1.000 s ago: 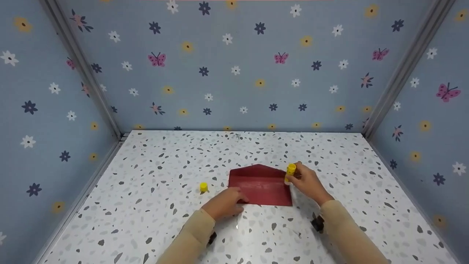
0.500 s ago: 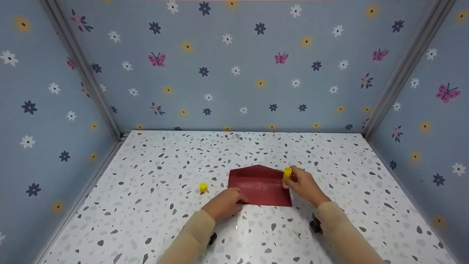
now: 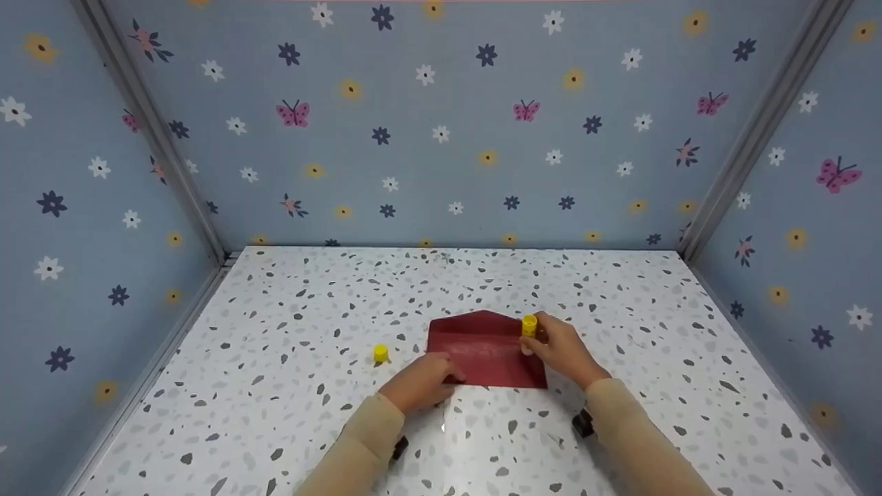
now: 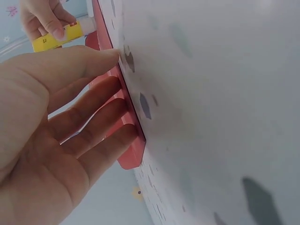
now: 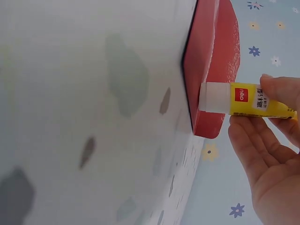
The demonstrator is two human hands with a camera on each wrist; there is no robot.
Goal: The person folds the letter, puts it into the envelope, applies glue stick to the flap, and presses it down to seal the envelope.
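A dark red envelope (image 3: 482, 359) lies on the table with its pointed flap spread away from the person. The left hand (image 3: 420, 382) rests on its near left corner; in the left wrist view the fingertips (image 4: 129, 136) press on the red paper and the fingers are extended. Between thumb and fingers, the right hand (image 3: 566, 353) holds a yellow glue stick (image 3: 528, 326) upright, uncapped end down. In the right wrist view the white end of the glue stick (image 5: 248, 99) meets the envelope (image 5: 201, 61) near the flap's fold.
A yellow cap (image 3: 380, 353) stands on the speckled white table (image 3: 331, 289), left of the envelope. Flowered blue panels (image 3: 441, 138) enclose the table at the back and both sides. Black wrist cameras (image 3: 583, 424) sit below the sleeves.
The right hand has slid the glue stick leftward and slightly nearer along the envelope, in from its right edge. The left hand stays at the same corner.
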